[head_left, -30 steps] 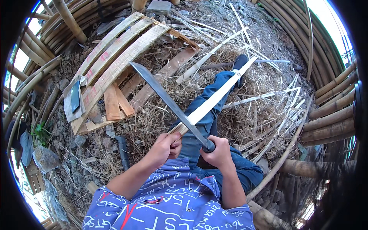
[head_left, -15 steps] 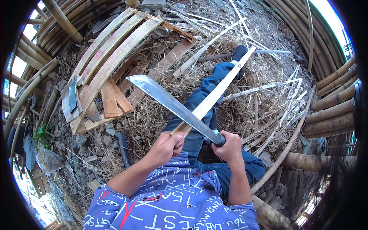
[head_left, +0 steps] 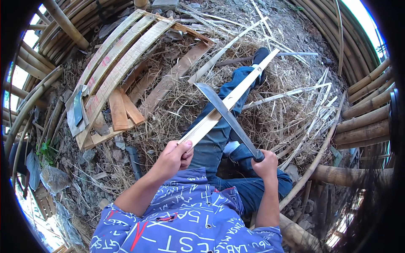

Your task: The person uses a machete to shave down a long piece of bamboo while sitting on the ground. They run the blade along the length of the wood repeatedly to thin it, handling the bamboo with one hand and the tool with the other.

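My left hand [head_left: 174, 158] is closed around the near end of a long pale bamboo strip [head_left: 241, 92]. The strip slants away from me to the upper right, over my outstretched leg, with its far end near my shoe. In my right hand [head_left: 266, 163] is the dark handle of a machete [head_left: 230, 120]. Its broad, dull grey blade points to the upper left and crosses over the strip around its middle. A brownish spot shows on the strip beside the blade. Whether the edge bites into the strip, I cannot tell.
Curved wooden slats [head_left: 114, 59] joined as a panel lie to the left, a phone-like dark object [head_left: 78, 109] on them. Thin shavings and split strips [head_left: 291, 93] litter the ground. Bamboo poles [head_left: 367, 122] line the right side. A grey pipe [head_left: 134, 162] lies by my left arm.
My right hand has drawn the machete to the right and slightly down, its tip now much closer to the strip. My left hand has shifted a little left, still holding the strip.
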`<state>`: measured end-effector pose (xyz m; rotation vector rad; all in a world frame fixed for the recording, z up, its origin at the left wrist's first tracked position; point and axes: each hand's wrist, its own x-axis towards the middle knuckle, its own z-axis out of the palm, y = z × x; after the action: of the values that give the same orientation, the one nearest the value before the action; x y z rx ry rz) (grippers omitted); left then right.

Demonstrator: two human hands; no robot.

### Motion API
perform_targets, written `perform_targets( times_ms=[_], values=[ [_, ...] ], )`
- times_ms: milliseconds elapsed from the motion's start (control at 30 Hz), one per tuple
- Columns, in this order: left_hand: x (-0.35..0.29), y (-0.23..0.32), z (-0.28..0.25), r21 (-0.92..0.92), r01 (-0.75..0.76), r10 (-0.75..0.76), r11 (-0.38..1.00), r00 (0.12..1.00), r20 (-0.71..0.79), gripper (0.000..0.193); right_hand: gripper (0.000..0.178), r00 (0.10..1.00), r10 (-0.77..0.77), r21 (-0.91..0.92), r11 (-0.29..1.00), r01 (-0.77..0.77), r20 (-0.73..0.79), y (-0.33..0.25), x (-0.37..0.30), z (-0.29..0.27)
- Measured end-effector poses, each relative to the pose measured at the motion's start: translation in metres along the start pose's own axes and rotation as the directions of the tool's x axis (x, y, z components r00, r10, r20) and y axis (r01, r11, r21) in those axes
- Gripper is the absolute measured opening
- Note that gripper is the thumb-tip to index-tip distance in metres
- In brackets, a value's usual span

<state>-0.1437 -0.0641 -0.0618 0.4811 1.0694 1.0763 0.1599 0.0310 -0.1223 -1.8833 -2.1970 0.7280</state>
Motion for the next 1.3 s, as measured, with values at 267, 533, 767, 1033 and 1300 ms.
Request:
perform_targets(
  times_ms=[267, 533, 767, 1033, 1300],
  values=[
    [0.001, -0.006, 0.008, 0.049, 0.057, -0.062, 0.997, 0.991, 0.119, 0.041, 0.019, 0.988, -0.149, 0.060, 0.987, 0.147, 0.030, -0.047, -0.006, 0.007],
    [-0.011, 0.000, 0.006, 0.117, 0.007, -0.018, 0.993, 0.996, 0.088, 0.041, 0.019, 0.998, -0.046, 0.074, 0.996, 0.042, 0.053, -0.039, 0.063, 0.011],
    [-0.006, -0.003, 0.001, 0.046, 0.024, -0.028, 0.999, 0.995, 0.097, 0.041, 0.017, 0.999, -0.030, 0.121, 0.992, 0.029, 0.013, -0.037, 0.061, 0.009],
    [-0.006, 0.004, -0.007, -0.060, 0.074, -0.068, 0.996, 0.994, 0.089, 0.039, 0.020, 0.957, -0.268, 0.288, 0.930, 0.226, 0.112, -0.080, 0.038, 0.029],
    [-0.002, 0.003, -0.004, -0.070, 0.087, -0.080, 0.994, 0.992, 0.099, 0.039, 0.019, 0.997, 0.056, 0.248, 0.966, -0.067, 0.050, -0.022, 0.099, 0.030]
  ],
)
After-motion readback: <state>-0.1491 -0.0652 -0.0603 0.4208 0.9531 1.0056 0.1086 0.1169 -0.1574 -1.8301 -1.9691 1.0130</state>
